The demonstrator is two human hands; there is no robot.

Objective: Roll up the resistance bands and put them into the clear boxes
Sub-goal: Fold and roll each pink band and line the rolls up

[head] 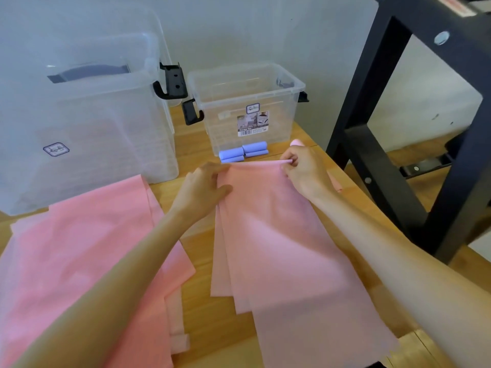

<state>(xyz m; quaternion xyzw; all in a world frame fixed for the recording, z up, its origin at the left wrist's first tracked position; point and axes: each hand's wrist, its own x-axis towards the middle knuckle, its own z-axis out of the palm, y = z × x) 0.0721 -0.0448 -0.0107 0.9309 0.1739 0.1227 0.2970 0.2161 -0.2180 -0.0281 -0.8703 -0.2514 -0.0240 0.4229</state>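
Note:
A light pink resistance band (276, 235) lies flat along the wooden table, on top of a few more pink bands. Its far edge is curled into a thin roll. My right hand (303, 171) pinches that rolled edge at its right end. My left hand (204, 187) rests on the band's far left corner with fingers extended. A small clear box (247, 83) stands open just beyond, with several rolled blue bands (243, 152) at its base. A rolled pink band (296, 142) shows behind my right hand. A large clear box (79, 123) stands at the left.
A wider pile of darker pink bands (87, 256) covers the table's left side. A black metal frame (393, 107) rises at the right, beside the table edge. Black clip handles (172, 81) stick out between the two boxes. A grey wall is behind.

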